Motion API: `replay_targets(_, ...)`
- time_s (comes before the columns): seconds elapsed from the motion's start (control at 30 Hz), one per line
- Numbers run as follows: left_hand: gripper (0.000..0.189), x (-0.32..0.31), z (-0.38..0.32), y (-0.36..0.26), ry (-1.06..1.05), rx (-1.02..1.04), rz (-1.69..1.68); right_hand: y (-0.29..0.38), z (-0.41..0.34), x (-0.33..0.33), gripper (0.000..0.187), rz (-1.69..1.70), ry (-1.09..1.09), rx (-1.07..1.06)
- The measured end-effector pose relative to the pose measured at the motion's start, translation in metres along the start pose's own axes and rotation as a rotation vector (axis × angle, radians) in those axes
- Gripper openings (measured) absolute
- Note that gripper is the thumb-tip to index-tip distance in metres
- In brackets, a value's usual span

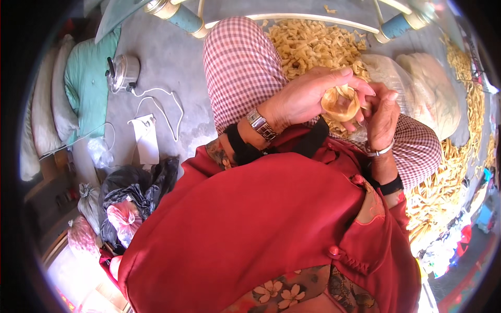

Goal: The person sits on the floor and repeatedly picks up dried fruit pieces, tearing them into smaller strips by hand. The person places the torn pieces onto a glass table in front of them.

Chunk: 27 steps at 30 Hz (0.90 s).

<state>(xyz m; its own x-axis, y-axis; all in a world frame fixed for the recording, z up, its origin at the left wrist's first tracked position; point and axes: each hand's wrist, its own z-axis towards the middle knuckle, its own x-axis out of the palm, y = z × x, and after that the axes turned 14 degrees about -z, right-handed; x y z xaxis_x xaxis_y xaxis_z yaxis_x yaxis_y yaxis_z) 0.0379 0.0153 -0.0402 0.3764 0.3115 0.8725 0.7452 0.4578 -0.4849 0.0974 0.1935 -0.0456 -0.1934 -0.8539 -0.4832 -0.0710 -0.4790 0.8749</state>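
My left hand (313,92), with a metal watch on the wrist, holds a small ring wound from a flat yellowish strip (341,103). The ring faces up, its hollow showing between thumb and fingers. My right hand (380,115), with a pale bangle at the wrist, meets it from the right. Its bent fingers touch the ring's right side, where a bit of yellow strip shows between them. Some fingertips of both hands overlap and are partly hidden. Just beyond the hands lies a heap of short folded yellowish pieces (317,47).
Long loose yellow strips (434,195) spread at the right. Beside my right knee sits a translucent plastic bag (419,92). A pale metal bar (293,17) crosses ahead. Left are a metal electric pot (124,74), a white cord (180,117), sacks (90,78) and a black plastic bag (125,184).
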Motion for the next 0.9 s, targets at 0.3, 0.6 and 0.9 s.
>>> replay_targets(0.3, 0.053, -0.006, 0.006, -0.015, -0.026, 0.120, -0.207, -0.026, -0.007, -0.048, 0.045, -0.048, -0.148, 0.028)
replay_targets(0.6, 0.055, -0.001, 0.024, -0.025, -0.133, 0.191, 0.042, -0.003, 0.011, -0.044, 0.032, 0.165, 0.482, 0.251)
replay_targets(0.9, 0.026, 0.007, 0.033, -0.028, -0.317, 0.162, 0.700, -0.002, 0.038, -0.027, 0.023, 0.214, 0.607, 0.160)
